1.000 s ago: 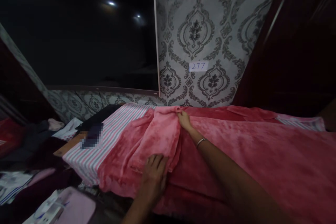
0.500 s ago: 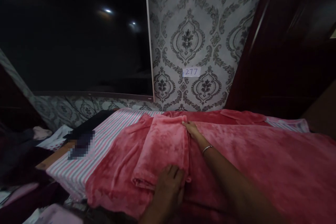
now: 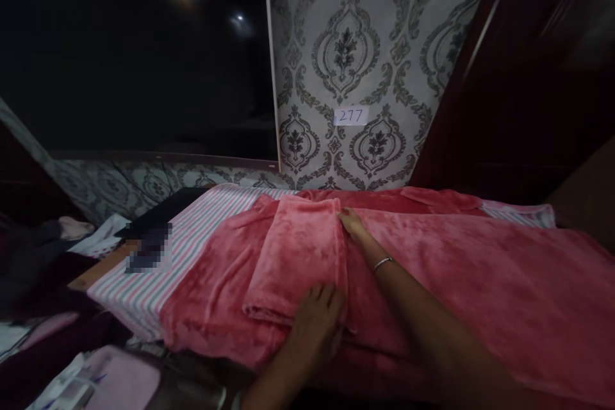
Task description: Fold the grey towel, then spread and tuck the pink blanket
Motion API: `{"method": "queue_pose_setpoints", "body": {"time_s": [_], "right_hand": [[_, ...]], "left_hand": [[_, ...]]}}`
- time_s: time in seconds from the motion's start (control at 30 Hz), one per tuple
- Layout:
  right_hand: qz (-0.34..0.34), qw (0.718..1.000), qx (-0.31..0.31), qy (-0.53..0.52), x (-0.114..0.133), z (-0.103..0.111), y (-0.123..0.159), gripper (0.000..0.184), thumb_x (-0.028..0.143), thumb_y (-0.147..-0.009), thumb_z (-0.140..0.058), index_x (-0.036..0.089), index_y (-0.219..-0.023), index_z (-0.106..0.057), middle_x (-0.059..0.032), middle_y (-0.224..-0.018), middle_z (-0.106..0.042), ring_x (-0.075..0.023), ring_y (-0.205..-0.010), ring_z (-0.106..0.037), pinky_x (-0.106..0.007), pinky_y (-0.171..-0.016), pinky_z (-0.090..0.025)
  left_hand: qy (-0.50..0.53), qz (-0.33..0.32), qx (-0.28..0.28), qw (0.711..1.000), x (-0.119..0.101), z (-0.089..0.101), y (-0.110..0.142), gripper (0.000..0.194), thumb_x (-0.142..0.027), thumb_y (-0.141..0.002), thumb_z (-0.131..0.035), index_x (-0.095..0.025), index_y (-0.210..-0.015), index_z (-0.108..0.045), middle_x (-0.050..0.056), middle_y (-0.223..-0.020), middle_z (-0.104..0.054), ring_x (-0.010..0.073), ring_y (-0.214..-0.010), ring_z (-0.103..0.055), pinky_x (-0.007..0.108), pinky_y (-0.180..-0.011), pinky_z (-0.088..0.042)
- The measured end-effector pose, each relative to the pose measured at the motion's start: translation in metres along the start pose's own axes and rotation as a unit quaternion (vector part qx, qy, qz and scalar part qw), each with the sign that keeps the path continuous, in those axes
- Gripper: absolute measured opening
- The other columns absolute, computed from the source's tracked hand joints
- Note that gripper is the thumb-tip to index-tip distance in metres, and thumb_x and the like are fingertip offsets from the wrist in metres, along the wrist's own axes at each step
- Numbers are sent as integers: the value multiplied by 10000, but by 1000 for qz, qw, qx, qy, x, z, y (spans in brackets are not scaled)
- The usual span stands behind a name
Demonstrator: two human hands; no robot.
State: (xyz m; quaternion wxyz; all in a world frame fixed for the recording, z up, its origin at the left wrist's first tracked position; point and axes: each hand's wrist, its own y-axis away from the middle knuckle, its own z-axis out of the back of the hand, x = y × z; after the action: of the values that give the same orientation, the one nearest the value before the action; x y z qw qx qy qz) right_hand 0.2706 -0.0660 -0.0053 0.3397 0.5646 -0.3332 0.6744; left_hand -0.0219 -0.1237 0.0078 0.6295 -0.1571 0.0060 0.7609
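Note:
A pink fleece blanket (image 3: 461, 275) lies spread over a table, with one end folded over into a flap (image 3: 300, 256) near its left side. My left hand (image 3: 319, 320) rests flat on the near corner of the flap, fingers stretched out. My right hand (image 3: 353, 224), with a bangle on the wrist, lies on the far edge of the flap, fingers extended and pressing the cloth down.
A striped cloth (image 3: 168, 262) shows under the blanket at the left. Clothes and papers (image 3: 52, 333) are heaped at the lower left. A large dark screen (image 3: 139, 57) hangs on patterned wallpaper with a label reading 277 (image 3: 350, 116). Dark wooden furniture (image 3: 538, 77) stands at the right.
The bunched fold of blanket has been laid down flat. Both hands moved a little to the right along it, and the right hand went from gripping the cloth to lying on it.

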Motion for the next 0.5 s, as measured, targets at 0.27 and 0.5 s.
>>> {"method": "queue_pose_setpoints", "body": {"time_s": [0.27,0.5], "right_hand": [[30,999,40,10,-1,-2,15,628,146,-639,-675,172,-1261,-601,-59,-1127,-718,-224,-1001,-661,-359,-933,-542],[56,998,20,11,2,7,16,711,94,-670,-562,203,-1371,-510,-70,-1309,-641,-188,-1063,-643,-325,-931,-546]], "left_hand": [[-60,-8,26,998,-4,8,-3,451,-152,-882,-495,-156,-1328,-562,152,-1341,-579,304,-1191,-529,485,-999,-445],[-60,-23,-36,997,-13,13,-10,345,-106,-887,-484,-159,-1202,-614,108,-1130,-645,263,-1021,-562,429,-908,-469]]}}
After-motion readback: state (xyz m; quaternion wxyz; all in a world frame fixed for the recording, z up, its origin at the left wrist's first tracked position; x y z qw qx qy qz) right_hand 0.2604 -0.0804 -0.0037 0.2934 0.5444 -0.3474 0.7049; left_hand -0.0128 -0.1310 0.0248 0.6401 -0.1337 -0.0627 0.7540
